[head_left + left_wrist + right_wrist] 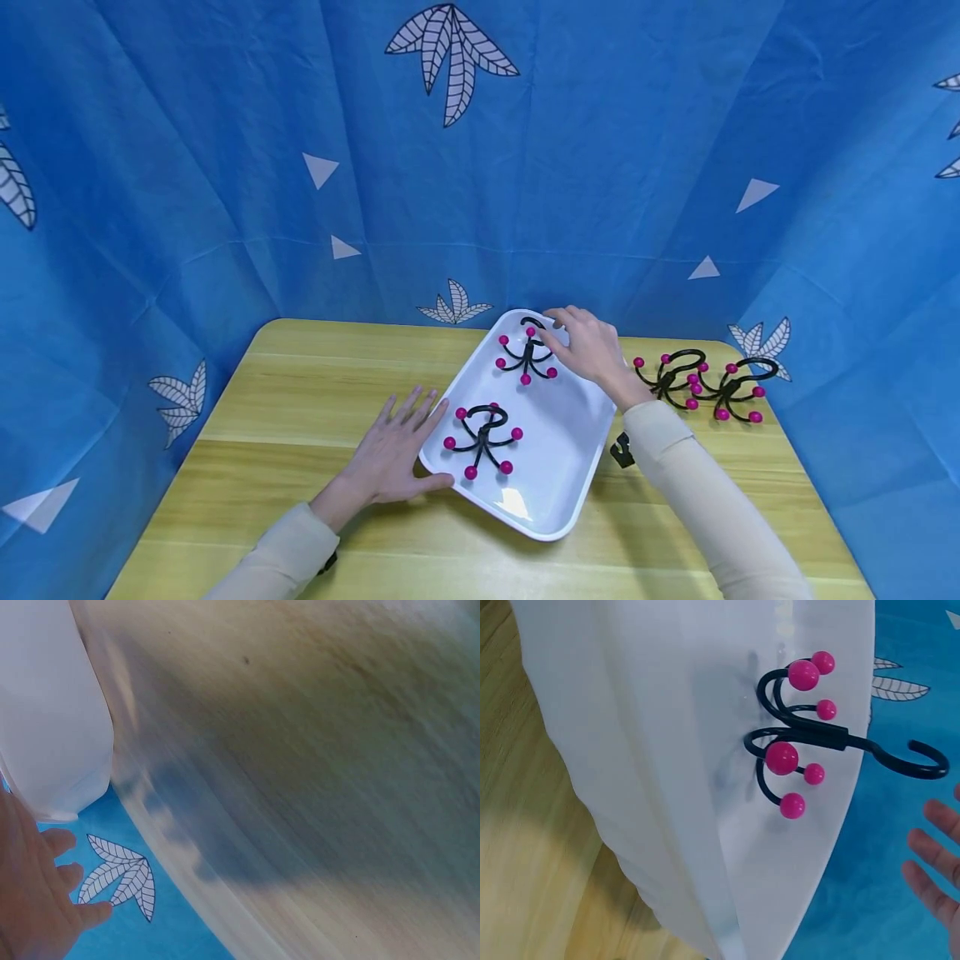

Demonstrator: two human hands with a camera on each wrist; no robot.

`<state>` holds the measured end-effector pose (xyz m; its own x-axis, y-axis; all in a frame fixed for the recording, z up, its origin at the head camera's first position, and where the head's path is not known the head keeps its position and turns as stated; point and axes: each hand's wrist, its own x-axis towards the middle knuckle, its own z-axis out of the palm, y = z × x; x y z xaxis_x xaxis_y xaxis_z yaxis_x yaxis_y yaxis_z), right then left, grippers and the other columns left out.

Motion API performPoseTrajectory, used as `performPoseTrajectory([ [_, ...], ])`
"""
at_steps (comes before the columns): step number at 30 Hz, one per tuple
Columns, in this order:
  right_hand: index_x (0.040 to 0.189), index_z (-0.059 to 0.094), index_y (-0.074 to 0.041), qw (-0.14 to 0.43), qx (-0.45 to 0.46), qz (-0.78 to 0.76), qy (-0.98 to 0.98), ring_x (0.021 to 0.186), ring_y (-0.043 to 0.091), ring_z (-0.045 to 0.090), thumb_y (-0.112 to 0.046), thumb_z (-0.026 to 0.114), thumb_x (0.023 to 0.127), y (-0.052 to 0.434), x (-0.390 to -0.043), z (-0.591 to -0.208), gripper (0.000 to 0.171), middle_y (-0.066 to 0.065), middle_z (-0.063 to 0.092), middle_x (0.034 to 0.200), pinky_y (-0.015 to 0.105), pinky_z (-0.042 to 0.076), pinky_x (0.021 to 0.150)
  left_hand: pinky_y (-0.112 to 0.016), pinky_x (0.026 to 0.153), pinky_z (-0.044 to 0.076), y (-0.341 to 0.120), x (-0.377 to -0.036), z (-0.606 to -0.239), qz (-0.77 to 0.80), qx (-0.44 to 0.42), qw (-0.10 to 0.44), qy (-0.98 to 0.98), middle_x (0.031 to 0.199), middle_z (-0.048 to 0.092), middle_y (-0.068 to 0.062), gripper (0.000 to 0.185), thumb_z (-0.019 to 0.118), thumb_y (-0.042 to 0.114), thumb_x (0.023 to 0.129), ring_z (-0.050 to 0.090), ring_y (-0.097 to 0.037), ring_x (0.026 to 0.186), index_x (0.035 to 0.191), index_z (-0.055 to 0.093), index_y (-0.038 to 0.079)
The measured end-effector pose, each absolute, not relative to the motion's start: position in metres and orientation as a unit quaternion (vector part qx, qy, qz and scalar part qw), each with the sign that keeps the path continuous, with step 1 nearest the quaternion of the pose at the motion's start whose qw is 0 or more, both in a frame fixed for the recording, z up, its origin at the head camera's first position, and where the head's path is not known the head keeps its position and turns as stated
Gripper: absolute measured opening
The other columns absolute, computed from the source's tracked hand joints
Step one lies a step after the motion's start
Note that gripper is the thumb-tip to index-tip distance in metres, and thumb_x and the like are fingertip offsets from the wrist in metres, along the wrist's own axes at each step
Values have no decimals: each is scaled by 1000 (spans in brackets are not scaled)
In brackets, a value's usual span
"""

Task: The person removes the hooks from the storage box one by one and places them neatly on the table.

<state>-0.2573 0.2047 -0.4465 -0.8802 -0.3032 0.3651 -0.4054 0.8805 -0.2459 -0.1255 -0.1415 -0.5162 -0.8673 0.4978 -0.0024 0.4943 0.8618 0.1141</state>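
A white tray (558, 454) lies at an angle in the middle of the wooden table (300, 375). Two black multi-prong hooks with pink ball tips lie in it, one at the far end (527, 356) and one at the near end (483, 437). My right hand (588, 346) hovers by the far hook with its fingers spread. In the right wrist view the fingers (934, 851) stand just clear of that hook (810, 735) and hold nothing. My left hand (393, 454) lies flat on the table, thumb against the tray's left edge.
Two more hooks of the same kind (667, 379) (738, 387) lie on the table to the right of the tray. Blue patterned cloth (480, 167) walls in the table at the back and both sides. Bare wood shows at the left.
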Motion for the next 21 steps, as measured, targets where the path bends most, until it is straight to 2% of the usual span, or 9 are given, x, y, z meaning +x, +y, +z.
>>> performPoseTrajectory([
  [6, 130, 73, -18, 128, 174, 163, -963, 95, 28, 72, -46, 64, 103, 198, -263, -451, 40, 10, 78, 113, 38, 57, 62, -64, 134, 17, -142, -126, -517, 55, 258, 13, 965, 179, 19, -8, 114, 48, 91, 86, 12, -34, 168, 171, 14, 22],
  [11, 130, 73, -15, 124, 171, 155, -965, 92, 28, 73, -44, 62, 105, 194, -266, -455, 39, 10, 79, 111, 41, 59, 64, -63, 134, 16, -142, -126, -518, 56, 258, 13, 964, 179, 18, -8, 114, 48, 90, 86, 11, -34, 168, 171, 14, 23],
  [21, 122, 75, -14, 132, 169, 174, -961, 76, 22, 65, -34, 66, 105, 191, -266, -459, 28, 7, 76, 97, 28, 48, 57, -63, 134, 15, -142, -126, -517, 51, 262, 15, 964, 179, 19, -8, 113, 48, 90, 87, 11, -34, 168, 171, 14, 22],
])
